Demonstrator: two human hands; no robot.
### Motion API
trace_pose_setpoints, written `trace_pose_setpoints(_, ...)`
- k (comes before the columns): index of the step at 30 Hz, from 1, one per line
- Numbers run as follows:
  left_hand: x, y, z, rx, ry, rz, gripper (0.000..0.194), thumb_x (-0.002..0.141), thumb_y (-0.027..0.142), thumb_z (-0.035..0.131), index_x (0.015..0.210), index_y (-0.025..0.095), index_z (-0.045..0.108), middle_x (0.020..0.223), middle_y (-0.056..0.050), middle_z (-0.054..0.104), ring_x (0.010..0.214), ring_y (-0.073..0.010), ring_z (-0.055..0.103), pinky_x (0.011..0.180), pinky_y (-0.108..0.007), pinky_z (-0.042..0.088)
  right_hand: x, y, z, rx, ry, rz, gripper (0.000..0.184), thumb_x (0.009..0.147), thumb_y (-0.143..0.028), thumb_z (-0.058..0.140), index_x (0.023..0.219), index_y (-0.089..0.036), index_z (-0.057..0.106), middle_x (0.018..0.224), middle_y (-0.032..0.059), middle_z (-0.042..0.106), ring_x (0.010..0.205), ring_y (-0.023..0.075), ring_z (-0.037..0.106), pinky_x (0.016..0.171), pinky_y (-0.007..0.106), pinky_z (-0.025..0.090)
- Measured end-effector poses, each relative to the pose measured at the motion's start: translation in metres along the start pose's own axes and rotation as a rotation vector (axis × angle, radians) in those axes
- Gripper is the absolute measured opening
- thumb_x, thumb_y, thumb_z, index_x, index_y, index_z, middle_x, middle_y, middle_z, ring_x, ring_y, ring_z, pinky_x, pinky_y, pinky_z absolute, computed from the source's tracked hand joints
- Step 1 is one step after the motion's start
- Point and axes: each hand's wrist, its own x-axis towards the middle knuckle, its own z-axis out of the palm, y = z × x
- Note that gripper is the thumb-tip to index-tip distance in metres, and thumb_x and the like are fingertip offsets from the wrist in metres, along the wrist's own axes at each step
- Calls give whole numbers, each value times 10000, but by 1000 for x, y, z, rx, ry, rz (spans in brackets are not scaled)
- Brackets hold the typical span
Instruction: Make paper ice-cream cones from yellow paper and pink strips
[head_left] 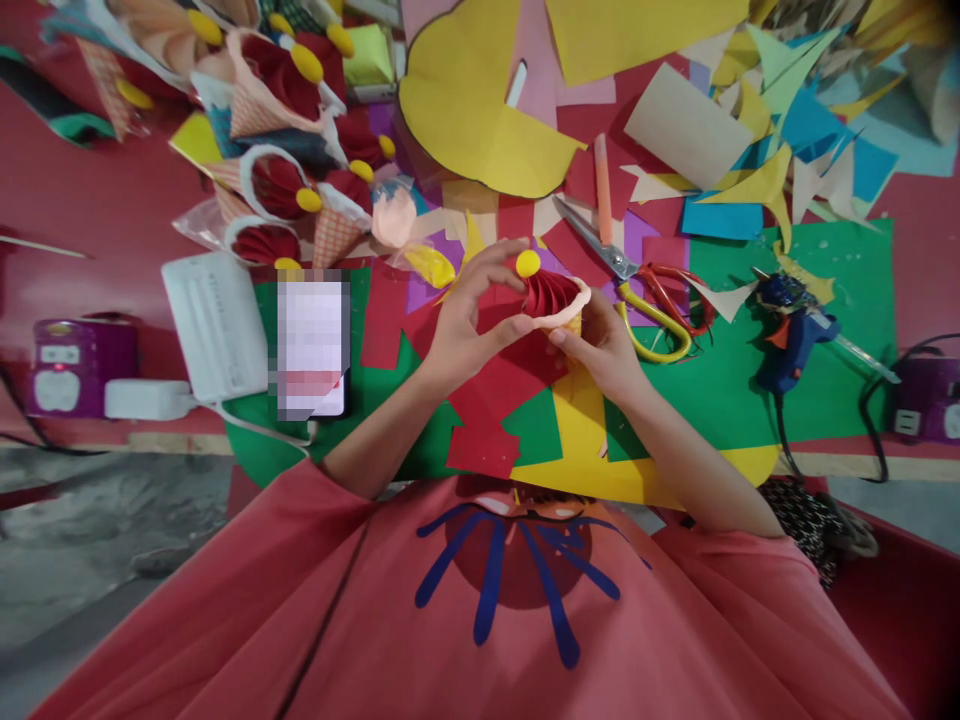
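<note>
I judge this step wants light pressure: brace the paper cone (559, 300) with the right hand (606, 345) and nudge only its rim (564, 316) with the left hand (476, 315), sparing the pleats (546, 296). Both sets of fingers grasp the cone, which is held above red paper (499, 395). I note deep-red folds, peach edging, yellow ball (528, 264) at the left.

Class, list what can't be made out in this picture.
All in the head view:
Phone screen: blurred by pixel blocks.
Held cone: lower part hidden by the right hand.
Purple box at far right: cut off by the picture's edge.
White device: print too small to read.
</note>
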Motion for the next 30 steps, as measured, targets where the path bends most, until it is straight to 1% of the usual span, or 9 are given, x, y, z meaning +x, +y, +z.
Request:
trace_pose_setpoints(3,0,4,0,51,104,92,240,861,532,586,986,329,619,1372,8,534,1340,-220,450,1123,-447,396,0,1,0,-3,40,-2,499,691,-498,758,1046,-266,495,947,25,572,793,151,585,557,264,530)
trace_pose_setpoints(5,-1,5,-1,124,90,132,207,856,512,604,956,338,656,1381,19,523,1340,-238,446,1144,-463,360,0,2,1,-3,55,1,499,684,-485,768,1031,-262,487,943,26,573,778,151,582,547,262,523)
trace_pose_setpoints(9,-2,2,0,249,-1,98,284,840,577,585,924,325,688,1366,7,537,1328,-293,451,1138,-547,328,-1,0,2,70,0,62,507,683,-496,765,1035,-268,482,822,-14,556,598,108,531,472,247,494)
trace_pose_setpoints(12,-3,-1,2,283,34,125,249,849,545,592,887,320,693,1343,7,556,1315,-288,465,1138,-552,321,-1,-1,2,129,-41,84,459,696,-535,741,972,-246,517,732,-35,516,554,85,496,431,210,446)
trace_pose_setpoints(16,-4,0,4,370,120,241,161,849,466,633,867,317,691,1295,10,592,1245,-248,529,1088,-512,407,0,-1,0,88,-22,59,437,715,-540,725,964,-243,523,769,-24,542,591,89,521,438,205,430)
trace_pose_setpoints(19,-4,2,3,351,97,204,202,852,489,620,863,296,680,1298,10,593,1267,-256,512,1104,-530,381,-1,-1,1,34,-6,48,455,715,-560,716,970,-263,485,792,-17,565,569,100,535,423,225,439)
trace_pose_setpoints(22,-5,4,0,263,47,125,272,843,556,596,958,321,670,1364,10,547,1347,-294,431,1164,-559,270,-3,-2,3,31,-24,55,452,739,-567,692,975,-277,439,792,-22,593,475,87,505,384,236,415)
trace_pose_setpoints(25,-7,4,-2,212,20,139,330,836,576,590,1124,418,615,1400,37,512,1362,-286,420,1194,-517,227,-4,-2,4,35,-9,39,428,755,-540,692,942,-278,409,792,-27,610,416,66,456,358,231,375)
trace_pose_setpoints(30,-9,0,4,256,-25,176,366,835,603,556,1183,494,582,1359,68,553,1308,-287,487,1202,-484,211,-4,3,3,-47,89,-9,444,724,-564,706,875,-278,403,750,-19,528,548,110,502,389,229,368)
